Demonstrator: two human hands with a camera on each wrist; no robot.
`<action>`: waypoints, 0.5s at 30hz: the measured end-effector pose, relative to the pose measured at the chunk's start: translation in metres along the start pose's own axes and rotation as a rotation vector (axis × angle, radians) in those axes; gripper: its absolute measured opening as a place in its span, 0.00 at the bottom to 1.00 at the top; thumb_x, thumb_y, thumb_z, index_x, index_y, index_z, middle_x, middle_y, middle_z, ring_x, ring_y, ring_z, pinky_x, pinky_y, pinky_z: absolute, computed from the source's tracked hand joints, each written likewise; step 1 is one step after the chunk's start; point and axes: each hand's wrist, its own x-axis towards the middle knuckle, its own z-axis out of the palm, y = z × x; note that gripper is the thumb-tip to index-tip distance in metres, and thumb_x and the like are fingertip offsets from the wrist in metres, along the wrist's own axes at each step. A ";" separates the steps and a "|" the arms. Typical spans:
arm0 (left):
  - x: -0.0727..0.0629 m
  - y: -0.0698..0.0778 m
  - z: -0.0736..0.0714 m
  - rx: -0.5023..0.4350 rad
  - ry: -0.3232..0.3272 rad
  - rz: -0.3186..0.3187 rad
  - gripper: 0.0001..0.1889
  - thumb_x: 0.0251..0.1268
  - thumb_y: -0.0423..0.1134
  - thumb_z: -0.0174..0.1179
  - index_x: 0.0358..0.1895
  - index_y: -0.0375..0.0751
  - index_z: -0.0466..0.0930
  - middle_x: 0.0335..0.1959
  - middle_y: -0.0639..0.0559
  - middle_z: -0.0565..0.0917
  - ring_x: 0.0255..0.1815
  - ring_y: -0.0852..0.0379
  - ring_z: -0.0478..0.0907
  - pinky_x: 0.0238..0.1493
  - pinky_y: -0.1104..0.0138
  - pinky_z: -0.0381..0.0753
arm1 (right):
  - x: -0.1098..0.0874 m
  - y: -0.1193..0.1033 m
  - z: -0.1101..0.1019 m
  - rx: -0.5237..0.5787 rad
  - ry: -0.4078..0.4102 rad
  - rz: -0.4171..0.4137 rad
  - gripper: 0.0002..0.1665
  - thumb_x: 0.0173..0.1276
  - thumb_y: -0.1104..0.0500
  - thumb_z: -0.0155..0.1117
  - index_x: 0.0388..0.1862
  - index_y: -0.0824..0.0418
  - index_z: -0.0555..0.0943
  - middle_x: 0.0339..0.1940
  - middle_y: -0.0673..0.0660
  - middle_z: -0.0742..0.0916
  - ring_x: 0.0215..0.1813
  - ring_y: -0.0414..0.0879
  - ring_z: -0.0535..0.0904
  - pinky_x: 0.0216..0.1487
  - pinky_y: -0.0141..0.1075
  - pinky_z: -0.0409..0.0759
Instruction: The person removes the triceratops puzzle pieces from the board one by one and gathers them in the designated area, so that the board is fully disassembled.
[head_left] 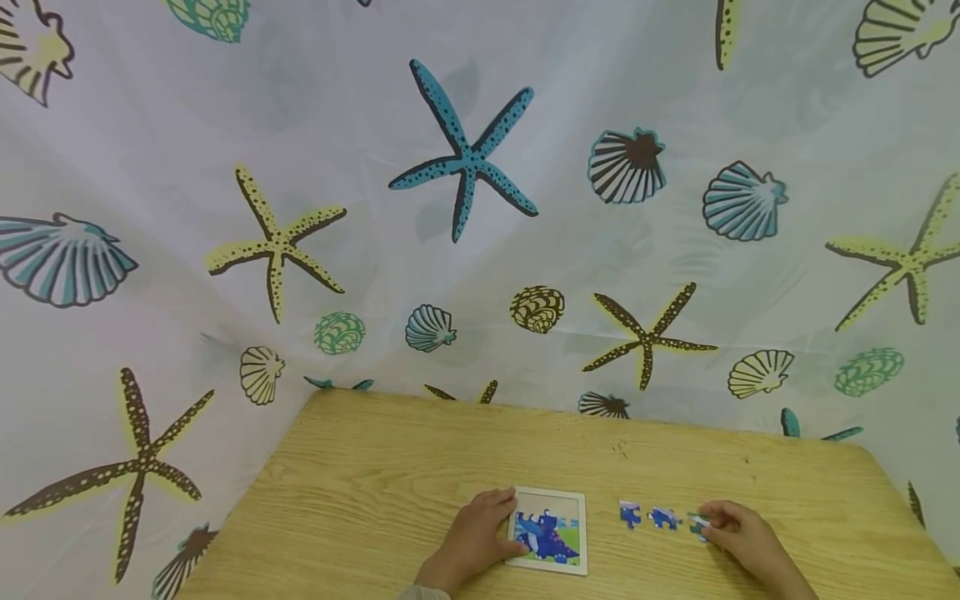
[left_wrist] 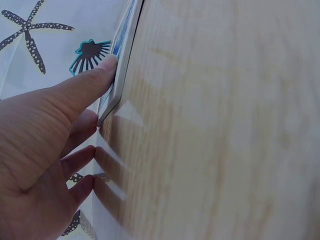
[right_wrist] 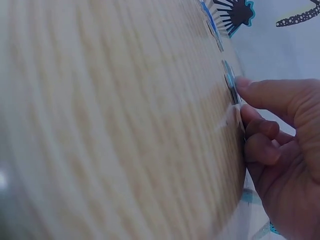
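Table [head_left: 390,475]: top runs from the part-filled puzzle tray [head_left: 583,533] toward 12 o'clock, reaching the far edge, where a shell-print curtain [head_left: 337,100] hangs. Left hand [head_left: 474,537] at tray's 9 o'clock, partly closed — thumb over rim, fingers holding the edge. At 3 o'clock, near piece [head_left: 630,515] and middle piece [head_left: 664,518] lie between tray and right hand [head_left: 746,537], which pinches the end piece [head_left: 697,526] — thumb and forefinger nearly meeting.
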 end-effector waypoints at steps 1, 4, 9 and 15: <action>0.000 0.000 0.000 -0.002 -0.001 0.001 0.39 0.51 0.56 0.68 0.64 0.38 0.71 0.66 0.49 0.71 0.67 0.46 0.65 0.61 0.49 0.68 | 0.000 -0.001 0.000 0.002 -0.002 0.007 0.20 0.62 0.62 0.66 0.51 0.71 0.78 0.36 0.54 0.81 0.35 0.40 0.73 0.33 0.31 0.75; -0.001 0.000 -0.001 -0.010 -0.002 0.004 0.38 0.51 0.55 0.68 0.64 0.37 0.71 0.66 0.48 0.71 0.67 0.46 0.65 0.61 0.49 0.68 | 0.000 -0.003 -0.001 0.017 -0.002 0.030 0.22 0.62 0.62 0.66 0.52 0.72 0.77 0.37 0.54 0.81 0.36 0.42 0.74 0.33 0.31 0.75; -0.001 -0.001 0.000 -0.005 -0.004 0.004 0.38 0.52 0.56 0.67 0.64 0.38 0.71 0.66 0.49 0.71 0.67 0.47 0.65 0.62 0.50 0.68 | -0.001 -0.003 -0.001 0.077 0.010 0.081 0.22 0.63 0.61 0.65 0.53 0.73 0.76 0.36 0.54 0.81 0.34 0.42 0.73 0.31 0.32 0.75; -0.001 -0.001 0.001 -0.006 -0.005 0.000 0.38 0.52 0.56 0.68 0.64 0.38 0.71 0.66 0.49 0.71 0.67 0.47 0.65 0.62 0.50 0.68 | -0.002 -0.003 -0.002 0.129 0.019 0.087 0.24 0.66 0.58 0.63 0.55 0.73 0.75 0.37 0.55 0.80 0.32 0.41 0.72 0.29 0.32 0.73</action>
